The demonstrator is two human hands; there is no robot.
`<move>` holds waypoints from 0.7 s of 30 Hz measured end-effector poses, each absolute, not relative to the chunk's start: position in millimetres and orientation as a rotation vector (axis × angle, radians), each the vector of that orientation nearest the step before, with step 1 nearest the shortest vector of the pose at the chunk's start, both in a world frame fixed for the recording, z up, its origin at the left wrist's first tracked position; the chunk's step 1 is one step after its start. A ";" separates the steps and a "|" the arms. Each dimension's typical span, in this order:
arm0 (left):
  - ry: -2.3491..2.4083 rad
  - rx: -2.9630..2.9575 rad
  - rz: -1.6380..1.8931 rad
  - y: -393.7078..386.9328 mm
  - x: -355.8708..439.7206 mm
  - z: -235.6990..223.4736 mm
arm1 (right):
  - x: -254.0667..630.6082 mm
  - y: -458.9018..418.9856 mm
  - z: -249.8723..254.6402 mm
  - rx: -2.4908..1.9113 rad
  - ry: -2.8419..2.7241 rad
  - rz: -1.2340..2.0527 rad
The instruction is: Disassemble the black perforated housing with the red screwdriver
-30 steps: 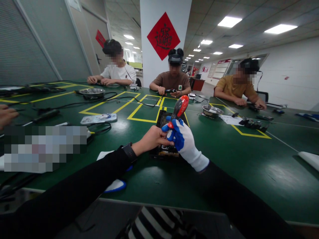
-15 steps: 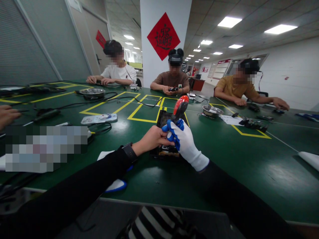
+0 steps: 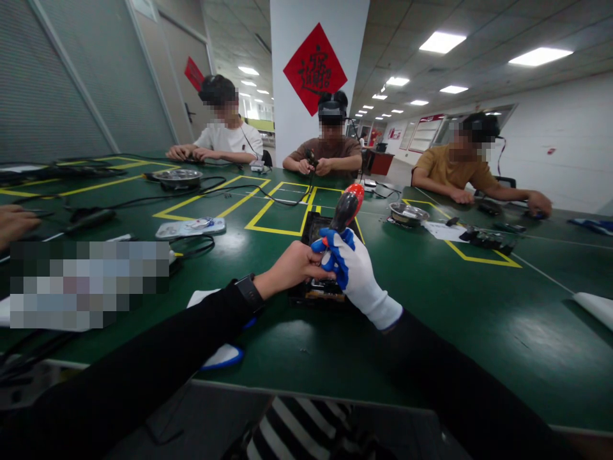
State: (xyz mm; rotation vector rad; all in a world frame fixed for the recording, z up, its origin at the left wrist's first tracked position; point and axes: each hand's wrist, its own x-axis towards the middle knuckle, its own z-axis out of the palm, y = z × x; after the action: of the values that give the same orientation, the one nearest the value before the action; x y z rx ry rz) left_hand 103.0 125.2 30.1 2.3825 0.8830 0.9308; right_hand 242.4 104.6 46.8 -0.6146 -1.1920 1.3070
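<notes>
Screwdriver [image 3: 348, 207] in gloved right fingers [image 3: 341, 252]

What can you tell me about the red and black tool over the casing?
The tool has a bulbous, smooth, plastic-looking handle in red and black, its rounded end up and tilted away to the right. The gloved right hand grips it lower down, above the black casing. The bare left hand is close beside its lower part; the tip is hidden.

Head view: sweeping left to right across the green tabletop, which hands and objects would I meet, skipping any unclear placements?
Another person's hand → loose blue-and-white glove → bare left hand → gloved right hand → right-side round metal dish → paper sheet → row of black parts.
</notes>
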 end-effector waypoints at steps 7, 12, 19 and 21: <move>0.906 2.410 0.927 125.9 102.7 29.9 | 246.7 100.3 55.2 -0.610 -1.228 1.347; 0.914 2.346 0.905 126.7 102.1 28.0 | 247.2 100.2 54.5 -0.590 -1.257 1.348; 0.938 2.350 0.917 127.0 102.1 28.0 | 242.0 104.2 46.7 -0.633 -1.213 1.240; 0.947 2.352 0.908 126.8 101.7 28.6 | 243.2 102.5 50.8 -0.619 -1.216 1.290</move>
State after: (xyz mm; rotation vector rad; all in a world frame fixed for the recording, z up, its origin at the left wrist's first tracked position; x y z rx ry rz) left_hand 101.7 126.8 28.6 2.3517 0.9473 0.9077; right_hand 243.2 102.5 50.8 -0.6189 -1.2163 1.2902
